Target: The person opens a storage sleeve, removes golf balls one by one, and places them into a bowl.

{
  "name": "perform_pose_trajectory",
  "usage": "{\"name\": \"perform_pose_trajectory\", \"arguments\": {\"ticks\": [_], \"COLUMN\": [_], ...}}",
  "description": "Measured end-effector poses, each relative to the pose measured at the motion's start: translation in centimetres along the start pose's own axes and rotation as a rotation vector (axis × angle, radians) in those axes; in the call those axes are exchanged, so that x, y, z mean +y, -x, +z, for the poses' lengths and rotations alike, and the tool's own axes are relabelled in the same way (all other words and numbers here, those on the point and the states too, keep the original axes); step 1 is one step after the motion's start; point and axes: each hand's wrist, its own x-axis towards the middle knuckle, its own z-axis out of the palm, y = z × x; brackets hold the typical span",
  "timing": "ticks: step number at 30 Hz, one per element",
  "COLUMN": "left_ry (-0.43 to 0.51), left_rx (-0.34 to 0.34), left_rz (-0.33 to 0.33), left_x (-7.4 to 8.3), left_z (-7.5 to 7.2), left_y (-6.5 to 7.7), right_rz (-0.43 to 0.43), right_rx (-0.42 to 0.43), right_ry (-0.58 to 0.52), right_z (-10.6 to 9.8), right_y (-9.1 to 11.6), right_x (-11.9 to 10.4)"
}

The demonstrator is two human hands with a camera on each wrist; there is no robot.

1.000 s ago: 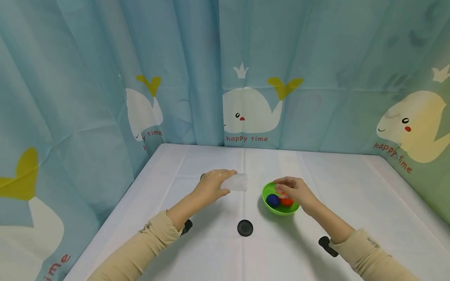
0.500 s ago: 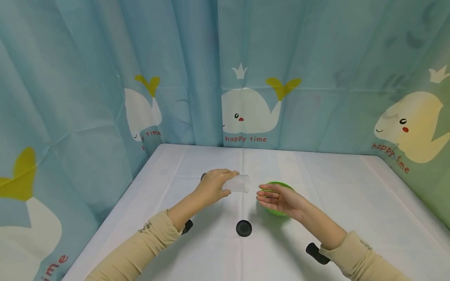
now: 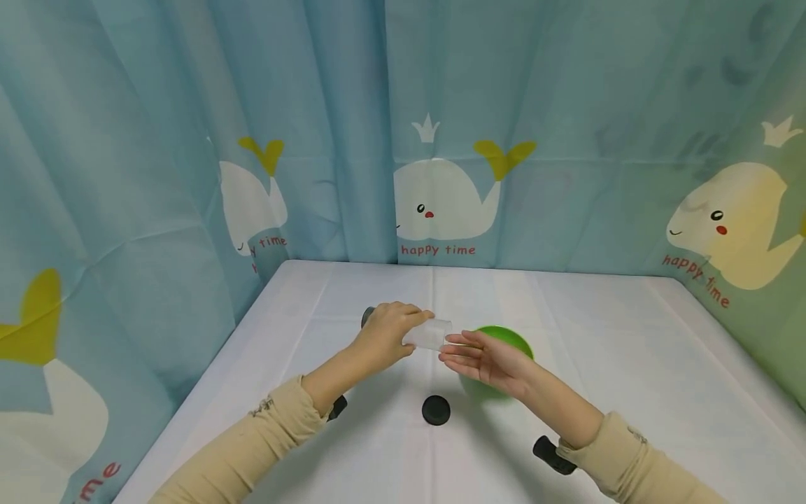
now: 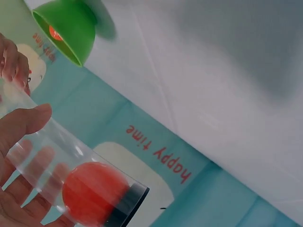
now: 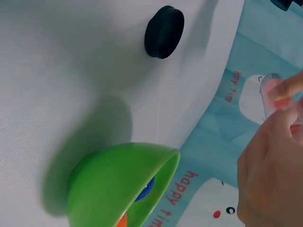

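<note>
My left hand point(image 3: 385, 337) grips a clear plastic tube point(image 3: 434, 334), held nearly level above the table. A red ball point(image 4: 94, 194) sits inside it at the end closed by a black cap point(image 4: 130, 205). The tube's open mouth faces my right hand point(image 3: 494, 360), whose fingers are extended with the palm turned up, fingertips right at the mouth. Behind the right hand stands a green bowl point(image 5: 123, 177), partly hidden in the head view. A blue ball point(image 5: 145, 190) and an orange ball point(image 5: 122, 221) lie in the bowl.
A loose black lid point(image 3: 436, 410) lies on the white tabletop, in front of the tube. Black wrist devices stick out under both sleeves, one of them the right wrist device point(image 3: 554, 455). A blue curtain point(image 3: 352, 126) with whale prints stands around the table.
My right hand has left the bowl, moved left and turned palm up to the tube's mouth. The left hand has shifted slightly right and tipped the tube's mouth down a little.
</note>
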Motion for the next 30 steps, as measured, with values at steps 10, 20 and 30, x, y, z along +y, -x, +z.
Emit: {"name": "perform_pose_trajectory", "arguments": {"ticks": [10,20,30], "left_ry": [-0.026,-0.062,-0.137], "left_rx": [0.012,-0.018,0.006], "left_rz": [0.023,0.006,0.016], "left_x": [0.2,0.5,0.4], "left_z": [-0.7,-1.3,-1.5], "left_y": [-0.2,-0.4,-0.6], "right_rz": [-0.040,-0.003,0.002], "right_rx": [0.029,0.019,-0.019], "right_ry": [-0.095,-0.161,-0.175], "right_z": [0.5,0.4,0.3], "right_y": [0.1,0.1,-0.2], "right_x": [0.1,-0.2,-0.3]}}
